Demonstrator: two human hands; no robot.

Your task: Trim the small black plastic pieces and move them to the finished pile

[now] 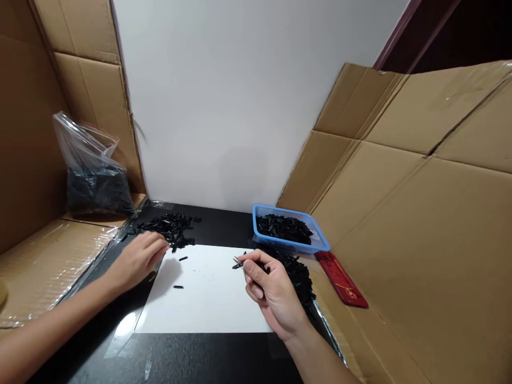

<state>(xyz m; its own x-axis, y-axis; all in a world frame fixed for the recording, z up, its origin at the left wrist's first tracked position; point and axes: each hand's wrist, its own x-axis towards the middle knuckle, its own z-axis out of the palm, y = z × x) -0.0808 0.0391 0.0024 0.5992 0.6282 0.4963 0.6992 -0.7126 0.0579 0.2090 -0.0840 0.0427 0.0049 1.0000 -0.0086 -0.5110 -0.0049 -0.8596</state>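
Nearest, a white sheet (208,298) was laid flat on the black bench (192,357), close to its front edge. Over the sheet's right side the right hand (272,296) was held, its fingers (250,266) closed around a small metal cutting tool (238,262), against whose tip a small black piece seemed to be held, though that was too small to be told for certain. Two loose black pieces (178,287) were seen on the sheet's left half. At the sheet's far left corner the left hand (138,261) was rested, its fingers curled loosely at the edge of a pile of black pieces (172,226); whether anything was pinched could not be told. Along the bench's right edge a second black heap (298,274) was spread, with a red flat case (342,280) beside it. Farther back a blue basket (320,242) was filled with more pieces. On the cardboard ledge at far left a clear plastic bag (92,170) was propped.
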